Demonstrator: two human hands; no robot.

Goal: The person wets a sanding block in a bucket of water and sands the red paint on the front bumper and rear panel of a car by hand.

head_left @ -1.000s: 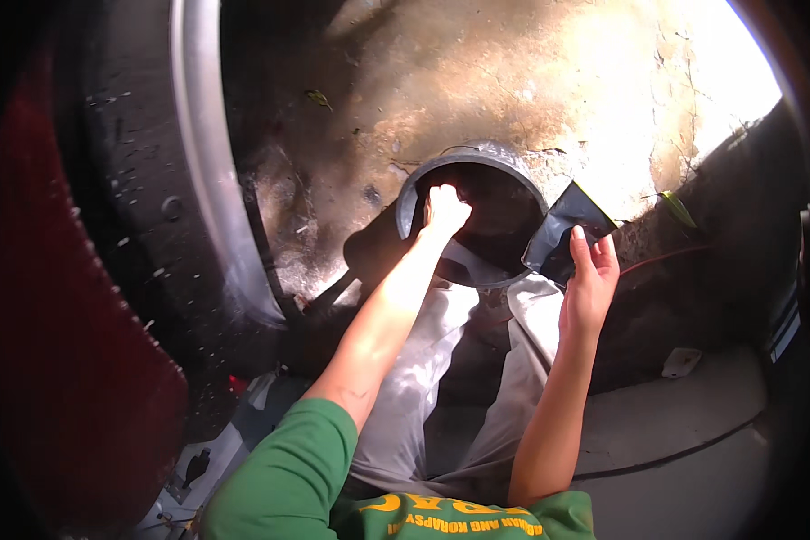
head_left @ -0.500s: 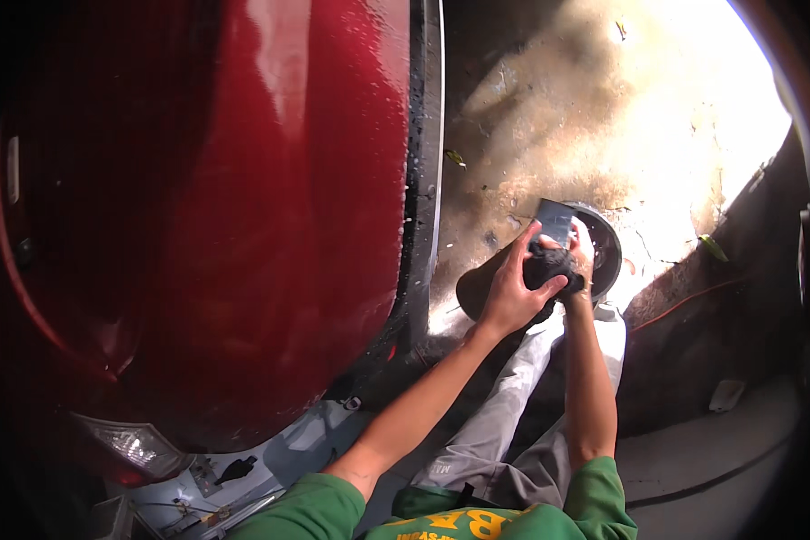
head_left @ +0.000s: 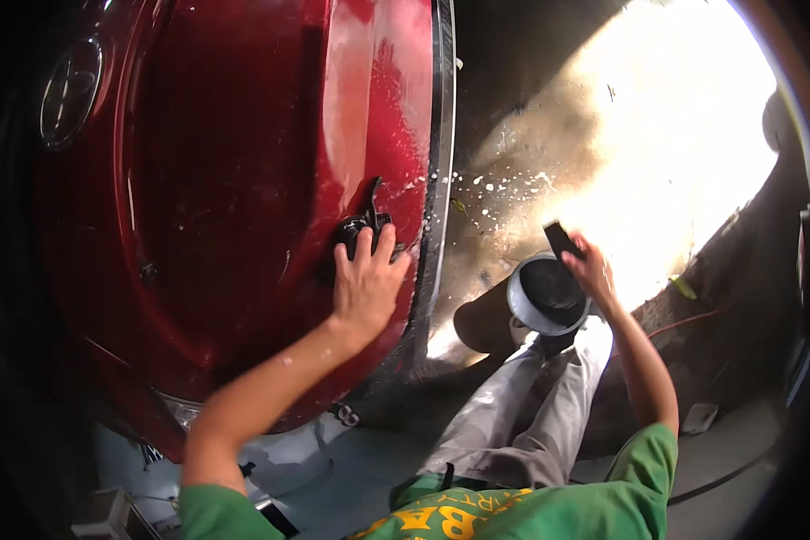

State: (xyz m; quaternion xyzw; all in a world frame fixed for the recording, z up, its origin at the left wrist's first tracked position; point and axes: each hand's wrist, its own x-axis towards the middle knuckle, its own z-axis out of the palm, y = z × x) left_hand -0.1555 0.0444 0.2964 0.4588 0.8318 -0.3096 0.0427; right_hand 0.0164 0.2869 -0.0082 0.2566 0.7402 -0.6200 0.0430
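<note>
My left hand (head_left: 366, 286) presses a crumpled wet black cloth (head_left: 351, 232) against the red car panel (head_left: 234, 234), its fingers curled over the near side. A thin end of the cloth sticks up beyond the fingertips. To the right, my right hand (head_left: 592, 268) grips a dark, flat rectangular piece (head_left: 560, 239) at its lower end, above the far right rim of a bucket (head_left: 516, 304). What the piece is made of cannot be made out. The bucket stands on the floor just beyond my feet, with a dark inside.
A black and silver trim strip (head_left: 441, 162) edges the panel. Splashes of white drops lie on the concrete floor (head_left: 513, 144), part of it in bright sunlight. An orange cord (head_left: 688, 319) runs along the ground at right. A car lamp (head_left: 178, 409) sits at lower left.
My hands have parted. The left has carried the black cloth from above the bucket onto the red panel; the right has kept the flat piece and tilted it. Drops now spatter the floor.
</note>
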